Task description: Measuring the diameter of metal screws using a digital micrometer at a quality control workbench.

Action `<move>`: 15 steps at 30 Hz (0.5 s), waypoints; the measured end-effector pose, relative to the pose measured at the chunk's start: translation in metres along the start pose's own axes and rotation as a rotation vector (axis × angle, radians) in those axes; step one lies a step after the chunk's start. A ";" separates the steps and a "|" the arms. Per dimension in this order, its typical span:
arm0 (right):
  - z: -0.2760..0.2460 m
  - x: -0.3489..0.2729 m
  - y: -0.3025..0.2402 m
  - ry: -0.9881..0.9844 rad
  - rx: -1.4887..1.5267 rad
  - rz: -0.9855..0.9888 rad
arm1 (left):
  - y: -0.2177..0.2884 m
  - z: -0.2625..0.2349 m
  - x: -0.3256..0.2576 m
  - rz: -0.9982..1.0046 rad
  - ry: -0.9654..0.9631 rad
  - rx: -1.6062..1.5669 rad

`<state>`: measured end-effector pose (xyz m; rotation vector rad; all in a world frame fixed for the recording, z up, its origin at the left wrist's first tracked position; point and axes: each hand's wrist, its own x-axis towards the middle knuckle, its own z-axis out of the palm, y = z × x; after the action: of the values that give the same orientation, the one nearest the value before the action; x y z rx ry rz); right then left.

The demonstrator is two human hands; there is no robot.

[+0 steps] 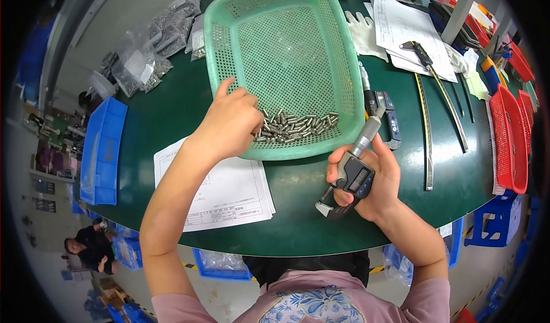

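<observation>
Your dark green table (172, 108) fills most of the view, and on it, toward the far side, sits the big pale green perforated basket (286, 42) with its near edge just in front of you. To the near left of the basket lies a printed white sheet (238, 194), partly under your left forearm. Your right hand (375, 180) sits just near and right of the basket, closed around a digital micrometer (350, 177) whose grey thimble points up toward the basket's near right corner. Your left hand (229, 119) reaches into the basket's near left part, fingers curled down onto the heap of small metal pins (295, 127) lying along the near wall; you cannot tell whether a pin is pinched between them. A caliper (427, 59) rests on papers at the far right.
</observation>
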<state>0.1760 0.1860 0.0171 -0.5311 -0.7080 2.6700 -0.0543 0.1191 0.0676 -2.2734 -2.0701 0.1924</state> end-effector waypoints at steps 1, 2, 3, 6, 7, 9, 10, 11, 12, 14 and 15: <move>-0.001 0.000 0.000 0.002 0.002 -0.008 | 0.000 0.001 0.002 0.008 -0.013 -0.014; -0.001 0.000 0.000 -0.001 0.004 -0.013 | -0.002 0.000 0.002 0.012 -0.026 -0.024; 0.000 0.000 -0.001 -0.007 0.000 -0.008 | -0.003 0.002 0.001 0.003 -0.026 -0.023; 0.004 0.002 0.001 0.002 0.005 0.022 | -0.010 0.014 -0.002 0.006 0.025 -0.061; 0.004 0.002 0.002 0.019 0.019 0.014 | -0.012 0.017 -0.002 0.013 0.052 -0.062; 0.005 0.004 0.005 0.028 0.020 0.018 | -0.015 0.021 -0.006 -0.041 0.073 -0.050; 0.005 0.004 0.006 0.023 0.025 0.010 | -0.016 0.023 -0.006 -0.011 0.079 -0.056; 0.005 0.003 0.004 0.033 0.025 -0.007 | -0.016 0.025 -0.003 0.033 0.093 -0.070; 0.006 0.003 0.004 0.046 0.025 -0.026 | -0.016 0.027 -0.002 0.002 0.100 -0.067; 0.009 0.006 0.005 0.040 0.003 -0.023 | -0.015 0.028 0.001 0.046 0.120 -0.038; 0.009 0.004 0.004 0.054 -0.003 -0.042 | -0.015 0.027 0.000 0.047 0.137 -0.044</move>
<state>0.1675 0.1808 0.0209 -0.5809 -0.7006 2.6062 -0.0730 0.1198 0.0427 -2.2907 -1.9741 -0.0074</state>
